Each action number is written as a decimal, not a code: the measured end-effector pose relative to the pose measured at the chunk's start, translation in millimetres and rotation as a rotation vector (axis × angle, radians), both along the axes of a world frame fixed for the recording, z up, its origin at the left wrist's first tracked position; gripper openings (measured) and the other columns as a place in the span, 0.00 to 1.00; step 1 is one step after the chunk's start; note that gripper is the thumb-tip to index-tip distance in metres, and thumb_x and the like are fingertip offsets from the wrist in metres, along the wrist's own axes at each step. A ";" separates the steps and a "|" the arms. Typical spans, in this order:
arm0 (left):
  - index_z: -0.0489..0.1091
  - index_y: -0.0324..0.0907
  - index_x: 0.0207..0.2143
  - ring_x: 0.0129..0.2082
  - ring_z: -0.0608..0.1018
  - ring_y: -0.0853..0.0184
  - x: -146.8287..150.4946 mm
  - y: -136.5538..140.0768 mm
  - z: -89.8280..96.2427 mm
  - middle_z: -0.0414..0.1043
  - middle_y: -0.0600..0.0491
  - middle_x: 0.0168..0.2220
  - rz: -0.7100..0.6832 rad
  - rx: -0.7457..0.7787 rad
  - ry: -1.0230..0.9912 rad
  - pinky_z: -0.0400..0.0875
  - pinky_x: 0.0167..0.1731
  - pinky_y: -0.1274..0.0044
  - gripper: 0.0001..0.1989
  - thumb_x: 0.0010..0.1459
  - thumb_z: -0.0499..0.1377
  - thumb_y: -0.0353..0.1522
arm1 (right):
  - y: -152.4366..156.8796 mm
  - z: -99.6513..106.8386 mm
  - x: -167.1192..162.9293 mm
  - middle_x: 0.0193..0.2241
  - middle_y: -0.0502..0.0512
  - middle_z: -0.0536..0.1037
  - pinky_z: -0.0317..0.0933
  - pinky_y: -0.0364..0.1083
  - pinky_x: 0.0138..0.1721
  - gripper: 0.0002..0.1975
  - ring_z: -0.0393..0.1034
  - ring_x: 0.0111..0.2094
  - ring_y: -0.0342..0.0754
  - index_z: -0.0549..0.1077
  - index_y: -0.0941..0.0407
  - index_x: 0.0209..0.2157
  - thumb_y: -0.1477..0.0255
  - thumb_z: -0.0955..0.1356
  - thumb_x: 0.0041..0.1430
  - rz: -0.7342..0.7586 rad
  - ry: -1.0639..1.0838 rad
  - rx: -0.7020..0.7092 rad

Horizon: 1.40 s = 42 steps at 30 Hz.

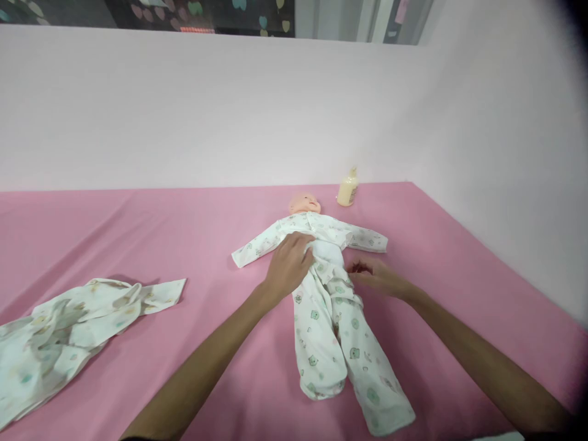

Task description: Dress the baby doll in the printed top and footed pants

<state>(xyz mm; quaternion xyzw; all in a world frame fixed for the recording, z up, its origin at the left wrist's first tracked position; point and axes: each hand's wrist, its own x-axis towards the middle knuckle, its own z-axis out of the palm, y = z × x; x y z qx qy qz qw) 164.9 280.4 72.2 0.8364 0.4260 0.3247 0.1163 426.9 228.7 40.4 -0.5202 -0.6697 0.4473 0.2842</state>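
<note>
A baby doll (304, 204) lies on its back, head at the far end. It wears a white printed long-sleeved shirt (309, 222) and white printed pants (321, 331). A plain white diaper (327, 252) shows at the waist, between shirt hem and bunched pants top. My left hand (290, 263) is closed at the left side of the waist, its thumb by the pants' edge; the fingertips are partly hidden. At the other hip, my right hand (374, 275) has its fingers curled in a pinch against the pants' waist edge. Both pant legs point toward me.
A yellowish pump bottle (347, 188) stands beyond the doll's head, near the white wall (206, 110). Another white printed baby garment (68, 331) lies crumpled at the left. Pink cloth (206, 367) covers the surface, and a white wall borders it on the right.
</note>
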 end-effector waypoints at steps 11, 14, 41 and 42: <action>0.73 0.39 0.43 0.48 0.74 0.57 94.0 39.7 16.5 0.76 0.45 0.43 -0.368 0.171 0.858 0.64 0.45 0.67 0.15 0.58 0.52 0.20 | 16.0 -9.9 12.6 0.31 0.49 0.68 0.58 0.46 0.32 0.05 0.60 0.30 0.44 0.70 0.54 0.36 0.67 0.66 0.60 0.074 -0.011 0.048; 0.73 0.36 0.39 0.47 0.73 0.56 97.0 41.9 16.4 0.75 0.43 0.42 -0.346 0.223 0.872 0.63 0.43 0.68 0.13 0.58 0.51 0.19 | 26.6 -10.9 13.4 0.33 0.50 0.70 0.59 0.46 0.34 0.03 0.62 0.32 0.45 0.71 0.54 0.35 0.71 0.65 0.60 -0.016 -0.017 0.176; 0.75 0.42 0.35 0.37 0.78 0.61 -50.7 51.4 1.6 0.79 0.49 0.35 0.355 -0.413 -0.401 0.68 0.38 0.74 0.10 0.57 0.58 0.37 | 4.7 9.2 -60.0 0.40 0.56 0.74 0.64 0.51 0.43 0.09 0.68 0.39 0.50 0.72 0.53 0.39 0.64 0.64 0.62 -0.410 0.019 0.380; 0.74 0.42 0.30 0.34 0.78 0.61 -53.8 50.1 -4.3 0.78 0.49 0.32 0.366 -0.494 -0.365 0.68 0.36 0.74 0.10 0.56 0.59 0.39 | 8.7 7.2 -61.2 0.41 0.57 0.73 0.64 0.51 0.44 0.09 0.68 0.41 0.51 0.72 0.53 0.39 0.64 0.64 0.62 -0.447 0.017 0.376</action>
